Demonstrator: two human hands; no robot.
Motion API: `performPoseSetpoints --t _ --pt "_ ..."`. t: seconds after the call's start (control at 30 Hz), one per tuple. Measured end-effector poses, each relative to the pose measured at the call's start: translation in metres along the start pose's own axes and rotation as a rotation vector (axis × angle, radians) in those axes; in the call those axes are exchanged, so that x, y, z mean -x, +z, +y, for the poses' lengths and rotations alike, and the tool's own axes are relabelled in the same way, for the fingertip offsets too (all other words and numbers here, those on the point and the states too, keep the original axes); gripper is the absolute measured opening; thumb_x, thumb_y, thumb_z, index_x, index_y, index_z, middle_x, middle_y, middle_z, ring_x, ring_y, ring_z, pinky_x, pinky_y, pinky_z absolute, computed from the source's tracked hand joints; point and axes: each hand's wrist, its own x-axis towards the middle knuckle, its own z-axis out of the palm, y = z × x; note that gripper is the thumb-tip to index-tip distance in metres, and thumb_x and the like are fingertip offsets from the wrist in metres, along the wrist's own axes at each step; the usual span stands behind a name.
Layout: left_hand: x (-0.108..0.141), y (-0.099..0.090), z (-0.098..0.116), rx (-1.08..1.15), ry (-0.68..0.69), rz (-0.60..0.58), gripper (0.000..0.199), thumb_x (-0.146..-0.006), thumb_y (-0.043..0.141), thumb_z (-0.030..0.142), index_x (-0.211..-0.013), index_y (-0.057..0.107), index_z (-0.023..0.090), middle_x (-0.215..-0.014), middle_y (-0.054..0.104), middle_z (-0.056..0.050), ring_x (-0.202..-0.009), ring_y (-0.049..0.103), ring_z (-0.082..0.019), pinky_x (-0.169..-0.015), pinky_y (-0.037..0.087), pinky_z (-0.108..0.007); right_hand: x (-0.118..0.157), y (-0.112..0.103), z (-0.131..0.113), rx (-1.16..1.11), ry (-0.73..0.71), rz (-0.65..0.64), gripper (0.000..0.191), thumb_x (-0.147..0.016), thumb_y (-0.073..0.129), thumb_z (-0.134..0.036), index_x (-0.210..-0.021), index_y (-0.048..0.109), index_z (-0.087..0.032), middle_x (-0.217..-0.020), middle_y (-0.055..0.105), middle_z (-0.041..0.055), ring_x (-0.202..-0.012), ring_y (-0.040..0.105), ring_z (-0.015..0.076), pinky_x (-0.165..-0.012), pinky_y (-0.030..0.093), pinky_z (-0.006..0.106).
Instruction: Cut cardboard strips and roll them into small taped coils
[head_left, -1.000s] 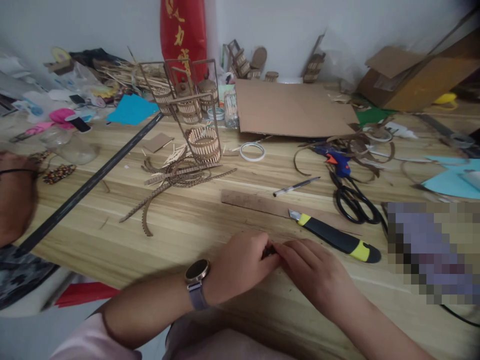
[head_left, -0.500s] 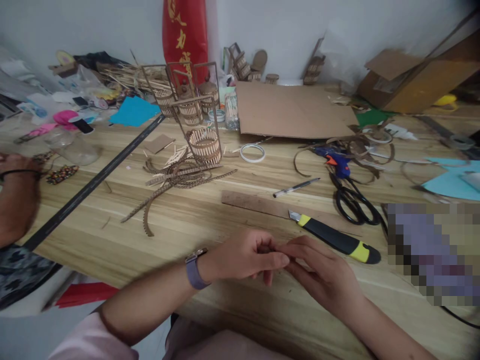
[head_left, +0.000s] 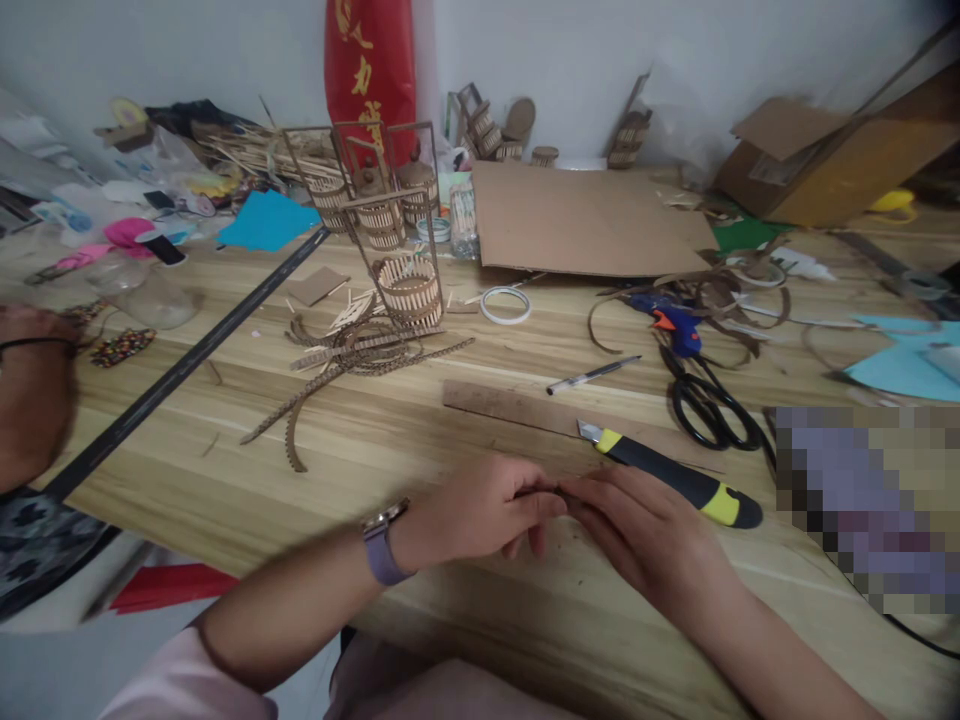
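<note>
Two bare hands over the near middle of the table (head_left: 390,430), as I watched from afar. The left hand (head_left: 480,510) was pinched, thumb toward fingers, on what looked like a dark sliver (head_left: 553,490); the right hand (head_left: 652,530) met it with its fingertips, though I could not tell whether these gripped it or only touched it. The sliver lay between the two hands, mostly hidden by fingers, so I could not make out its shape. Hazards, in my judgement: (a) so small a hold could slip if a fingertip shifted, or the sliver could bend if the hands pulled unevenly. (b) The knife (head_left: 679,475) lay just to the far side of the right hand, its blade bare and pointing left; a jolt from that hand could shove it, and a reach to the far side could bring skin onto the edge. Whether hand and handle touched, I could not tell. (c) To the far left, loose strips (head_left: 360,347) lay tangled beside the basket (head_left: 412,300); the watch (head_left: 385,515) could hook them on a careless reach and tip the basket.
</note>
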Motion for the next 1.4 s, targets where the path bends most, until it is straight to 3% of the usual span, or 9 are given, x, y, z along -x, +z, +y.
performPoseSetpoints --t 0.27,0.43,0.5,0.67,0.77,1.0,1.17,1.27,1.4 --pt "0.005 0.016 0.006 -0.528 0.040 0.286 0.026 -0.091 0.057 0.039 -0.080 0.064 0.017 -0.070 0.067 -0.003 -0.063 0.059 -0.017 -0.055 0.031 -0.027 0.009 0.016 -0.011 0.167 -0.064 -0.096 0.028 -0.101 0.038 -0.020 -0.103 0.064 -0.011 -0.078 0.066 0.0083 -0.070 0.061 0.0205 -0.065 0.051 0.035" --pt "0.005 0.016 0.007 -0.615 0.064 0.305 0.024 -0.091 0.054 0.035 -0.079 0.062 0.016 -0.073 0.067 -0.005 -0.067 0.060 -0.019 -0.057 0.031 -0.028 0.007 0.019 -0.013 0.140 -0.022 -0.043 0.024 -0.100 0.039 -0.019 -0.104 0.062 -0.012 -0.075 0.065 0.0069 -0.066 0.060 0.0192 -0.061 0.051 0.033" --pt "0.006 0.012 0.007 -0.515 0.107 0.254 0.025 -0.092 0.053 0.036 -0.079 0.061 0.016 -0.072 0.067 -0.005 -0.066 0.060 -0.018 -0.057 0.034 -0.026 0.006 0.017 -0.010 0.064 0.006 -0.011 0.020 -0.100 0.043 -0.020 -0.104 0.061 -0.015 -0.076 0.065 0.0057 -0.067 0.062 0.0177 -0.060 0.053 0.030" --pt "0.004 0.002 0.002 0.022 0.134 -0.093 0.028 -0.095 0.048 0.043 -0.094 0.056 0.016 -0.070 0.065 0.000 -0.048 0.053 -0.009 -0.047 0.038 -0.020 0.005 0.007 -0.003 -0.123 0.017 0.057 0.017 -0.098 0.049 -0.020 -0.110 0.062 -0.018 -0.082 0.066 0.0057 -0.072 0.066 0.0144 -0.061 0.055 0.023" --pt "0.002 0.000 -0.001 0.107 0.111 -0.151 0.029 -0.095 0.047 0.044 -0.093 0.054 0.016 -0.072 0.065 -0.001 -0.047 0.051 -0.007 -0.044 0.036 -0.018 0.004 0.004 -0.002 -0.135 -0.003 0.071 0.017 -0.097 0.052 -0.018 -0.109 0.064 -0.019 -0.083 0.068 0.0059 -0.072 0.067 0.0144 -0.062 0.056 0.024" --pt "0.004 0.004 0.004 -0.183 0.092 0.120 0.035 -0.096 0.047 0.044 -0.077 0.056 0.017 -0.062 0.064 0.002 -0.048 0.055 -0.009 -0.049 0.037 -0.020 0.002 0.004 0.000 0.029 -0.002 0.083 0.014 -0.097 0.051 -0.019 -0.102 0.064 -0.019 -0.079 0.072 0.0046 -0.066 0.067 0.0155 -0.060 0.053 0.027" --pt "0.005 0.008 0.002 -0.594 0.267 0.282 0.036 -0.098 0.048 0.038 -0.070 0.056 0.017 -0.061 0.063 -0.001 -0.058 0.058 -0.014 -0.053 0.030 -0.025 0.001 0.004 -0.003 0.028 0.017 0.085 0.014 -0.098 0.049 -0.019 -0.101 0.063 -0.019 -0.078 0.071 0.0044 -0.066 0.068 0.0154 -0.061 0.053 0.026" --pt "0.005 0.009 -0.004 -0.830 0.389 0.320 0.034 -0.099 0.043 0.038 -0.080 0.060 0.015 -0.067 0.066 -0.005 -0.060 0.059 -0.017 -0.053 0.027 -0.028 0.002 0.006 -0.005 -0.039 0.038 0.066 0.016 -0.097 0.048 -0.017 -0.102 0.063 -0.020 -0.078 0.071 0.0040 -0.068 0.068 0.0150 -0.061 0.055 0.025" --pt "0.007 0.006 -0.005 -0.808 0.514 0.271 0.034 -0.097 0.038 0.038 -0.076 0.056 0.017 -0.058 0.059 -0.002 -0.053 0.053 -0.016 -0.051 0.027 -0.028 0.003 0.008 -0.006 -0.124 0.077 0.055 0.015 -0.096 0.049 -0.018 -0.103 0.063 -0.020 -0.079 0.071 0.0041 -0.069 0.069 0.0144 -0.061 0.055 0.023"
